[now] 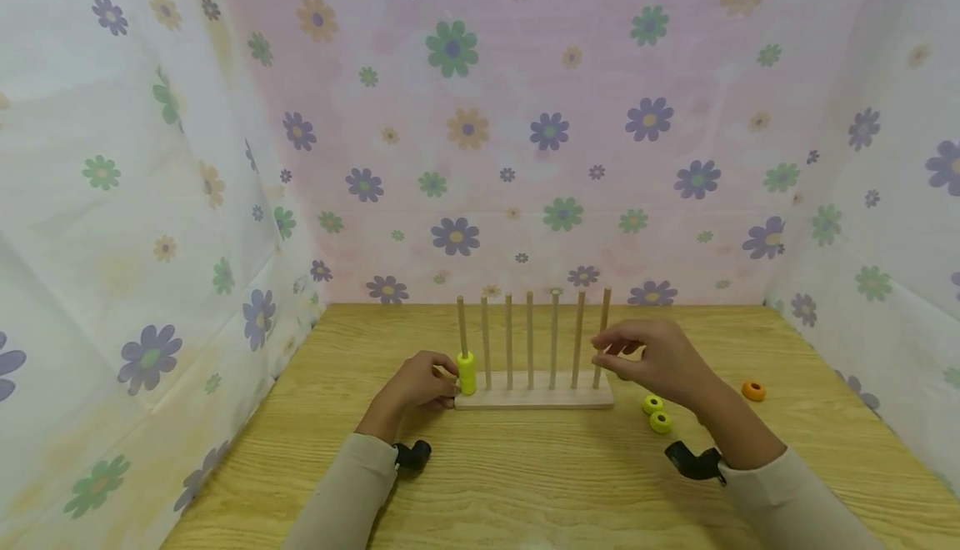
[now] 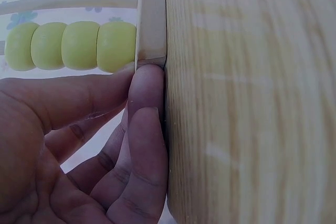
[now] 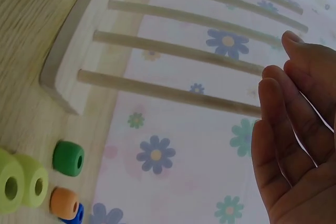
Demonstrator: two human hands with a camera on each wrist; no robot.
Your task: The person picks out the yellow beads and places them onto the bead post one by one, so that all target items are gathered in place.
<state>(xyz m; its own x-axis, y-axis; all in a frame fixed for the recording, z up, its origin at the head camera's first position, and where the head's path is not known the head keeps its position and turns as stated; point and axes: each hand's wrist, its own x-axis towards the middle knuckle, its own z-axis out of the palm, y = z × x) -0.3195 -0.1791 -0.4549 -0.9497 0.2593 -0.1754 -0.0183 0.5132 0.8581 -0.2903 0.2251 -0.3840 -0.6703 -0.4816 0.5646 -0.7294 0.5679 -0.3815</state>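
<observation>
A wooden peg stand (image 1: 532,401) with several upright dowels stands on the table. Its leftmost dowel carries a stack of several yellow beads (image 1: 467,375), the lowest against the base. My left hand (image 1: 418,380) grips the left end of the base, with curled fingertips (image 2: 146,85) against the end face and the thumb beside the lowest bead. Close to the rightmost dowel (image 3: 168,92) is my right hand (image 1: 663,360), raised, fingers loosely bent and holding nothing. Two loose yellow beads (image 1: 656,414) lie on the table below it.
An orange bead (image 1: 753,390) lies farther right on the table. The right wrist view also has a green bead (image 3: 68,158), an orange bead (image 3: 64,203) and a partly hidden blue bead (image 3: 76,215). Flower-printed cloth (image 1: 510,158) borders the table at the back and sides.
</observation>
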